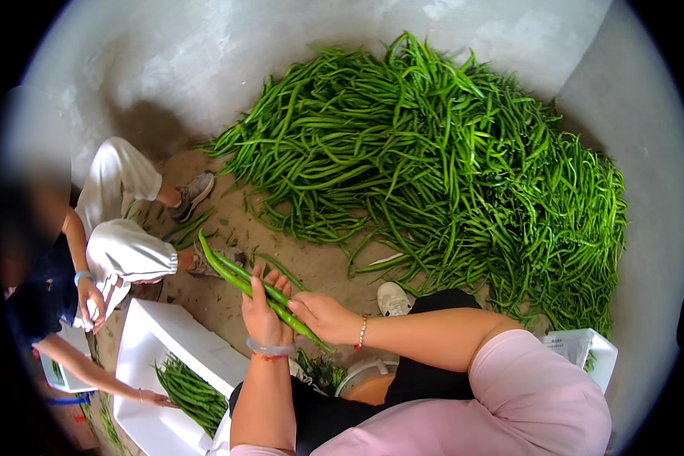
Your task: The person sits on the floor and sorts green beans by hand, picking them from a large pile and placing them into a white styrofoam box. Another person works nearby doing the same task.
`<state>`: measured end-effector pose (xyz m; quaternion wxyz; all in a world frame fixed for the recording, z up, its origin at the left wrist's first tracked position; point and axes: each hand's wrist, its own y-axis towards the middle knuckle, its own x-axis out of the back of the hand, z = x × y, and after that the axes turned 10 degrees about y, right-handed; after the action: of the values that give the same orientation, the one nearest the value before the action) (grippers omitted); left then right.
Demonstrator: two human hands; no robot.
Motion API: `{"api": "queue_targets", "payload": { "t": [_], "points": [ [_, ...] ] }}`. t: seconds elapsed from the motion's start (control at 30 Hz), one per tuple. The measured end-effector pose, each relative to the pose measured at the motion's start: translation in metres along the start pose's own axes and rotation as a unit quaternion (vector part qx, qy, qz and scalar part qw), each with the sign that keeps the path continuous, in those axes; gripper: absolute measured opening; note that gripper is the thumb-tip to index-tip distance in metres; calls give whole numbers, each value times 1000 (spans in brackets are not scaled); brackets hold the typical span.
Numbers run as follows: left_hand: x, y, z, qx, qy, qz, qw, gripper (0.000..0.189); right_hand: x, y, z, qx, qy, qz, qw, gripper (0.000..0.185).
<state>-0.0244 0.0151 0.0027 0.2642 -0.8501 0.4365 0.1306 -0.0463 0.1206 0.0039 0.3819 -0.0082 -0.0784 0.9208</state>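
Long green chili peppers [242,283] lie across my left hand [266,319], which holds them in front of my lap with the palm turned up. My right hand [322,313] touches the lower part of the same peppers, its thumb resting on them. The peppers point up and to the left. Beyond my hands a large heap of long green peppers [404,148] spreads over the floor. Below my hands, a smaller bunch of green peppers [322,370] lies beside a round pale container [365,373], partly hidden by my legs.
At the left a co-worker [45,285] in white trousers reaches into a white foam box [142,393] holding green peppers. Another white box [604,359] stands at the right. A grey wall [216,51] curves behind the heap. Loose peppers [188,228] and leaf scraps lie on the floor.
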Motion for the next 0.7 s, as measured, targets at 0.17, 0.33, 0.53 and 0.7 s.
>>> {"api": "queue_targets", "payload": {
  "t": [0.17, 0.33, 0.53, 0.7],
  "points": [
    [-3, 1, 10, -11, 69, 2, 998, 27, -14, -6, -20, 65, 11, -82, 994, 40],
    [-6, 9, -4, 79, -17, -15, 997, 24, 41, 16, -28, -79, 113, 211, 968, 38],
    [2, 28, 5, 126, -37, -33, 991, 22, 201, 106, -89, -64, -335, -223, 913, 16],
    [7, 41, 17, 172, -46, -73, 981, 21, 249, 175, -108, -195, -500, -211, 817, 34]
  ]
}}
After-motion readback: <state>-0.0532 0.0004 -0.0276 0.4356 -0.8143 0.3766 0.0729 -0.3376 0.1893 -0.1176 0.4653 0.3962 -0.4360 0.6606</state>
